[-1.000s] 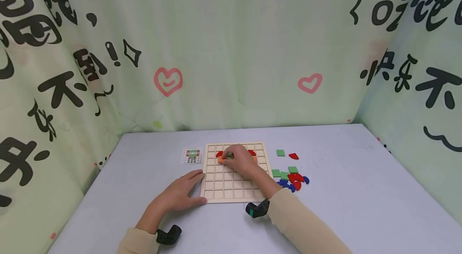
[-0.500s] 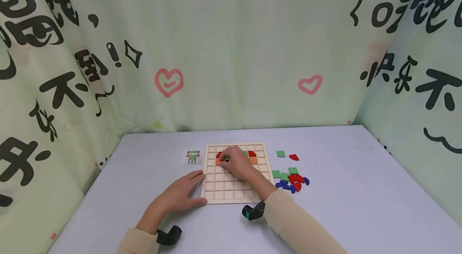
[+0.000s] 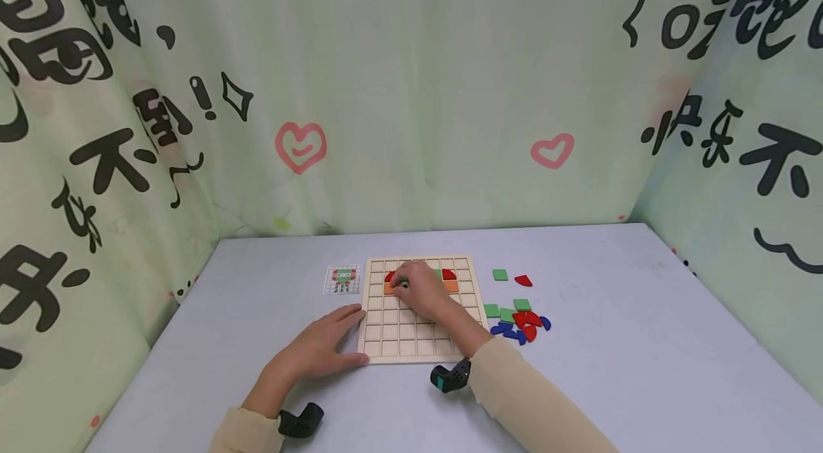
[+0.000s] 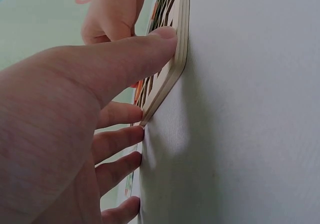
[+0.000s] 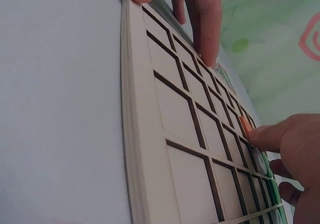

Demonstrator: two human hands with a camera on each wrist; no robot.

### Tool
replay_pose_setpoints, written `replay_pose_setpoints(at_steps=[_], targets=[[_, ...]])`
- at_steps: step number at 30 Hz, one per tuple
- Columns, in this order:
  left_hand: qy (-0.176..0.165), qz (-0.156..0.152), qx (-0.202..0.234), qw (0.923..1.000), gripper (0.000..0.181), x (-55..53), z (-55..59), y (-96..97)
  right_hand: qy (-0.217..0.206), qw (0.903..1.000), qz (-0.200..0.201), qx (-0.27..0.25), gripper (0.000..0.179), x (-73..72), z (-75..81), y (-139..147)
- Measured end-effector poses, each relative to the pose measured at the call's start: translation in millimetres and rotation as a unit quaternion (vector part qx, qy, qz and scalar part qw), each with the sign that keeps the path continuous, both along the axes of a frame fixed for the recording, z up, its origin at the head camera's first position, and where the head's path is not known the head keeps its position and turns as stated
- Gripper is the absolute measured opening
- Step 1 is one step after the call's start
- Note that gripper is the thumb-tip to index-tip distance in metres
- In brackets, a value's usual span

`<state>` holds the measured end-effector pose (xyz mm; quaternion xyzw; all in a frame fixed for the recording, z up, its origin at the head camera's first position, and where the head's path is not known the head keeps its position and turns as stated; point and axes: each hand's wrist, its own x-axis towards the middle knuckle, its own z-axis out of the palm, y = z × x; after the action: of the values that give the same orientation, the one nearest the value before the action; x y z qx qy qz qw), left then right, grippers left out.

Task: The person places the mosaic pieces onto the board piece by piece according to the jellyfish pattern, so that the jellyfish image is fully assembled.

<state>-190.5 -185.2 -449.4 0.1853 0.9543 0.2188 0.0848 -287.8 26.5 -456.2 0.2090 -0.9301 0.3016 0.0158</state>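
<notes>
A light wooden grid board [image 3: 399,347] lies on the table. My left hand [image 3: 321,342] steadies it, thumb on the near left corner and straight fingers along the left edge; the left wrist view shows this thumb [image 4: 135,56] lying over the rim. My right hand [image 3: 421,289] is over the upper part of the board, fingertips bent down at a small round eye piece [image 5: 260,160] in a cell beside an orange tile [image 5: 245,126]. The fingers partly hide that piece. Red quarter-round tiles [image 3: 449,274] and orange tiles [image 3: 451,286] sit in cells on either side.
A pattern card [image 3: 343,279] with a small figure lies left of the board. To the right are loose green squares [image 3: 522,304], red pieces [image 3: 530,333] and blue half-rounds [image 3: 545,323]. A printed curtain [image 3: 424,117] surrounds the table.
The right hand has shifted slightly left and down on the board, uncovering more of the orange and red tiles at right, then stayed almost still. The left hand has not moved.
</notes>
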Motion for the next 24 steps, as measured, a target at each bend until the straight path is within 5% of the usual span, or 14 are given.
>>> replay_pose_setpoints(at_steps=[11, 24], targets=[[0.005, 0.002, -0.006, 1.0000, 0.080, 0.1, -0.4, -0.2, 0.000, 0.9996, 0.011, -0.026, 0.008, 1.6, 3.1, 7.4], [0.006, 0.006, -0.005, 0.9999, 0.079, 1.1, -0.6, 0.7, -0.002, 0.9979, -0.026, -0.059, 0.013, 17.0, 13.7, 43.1]])
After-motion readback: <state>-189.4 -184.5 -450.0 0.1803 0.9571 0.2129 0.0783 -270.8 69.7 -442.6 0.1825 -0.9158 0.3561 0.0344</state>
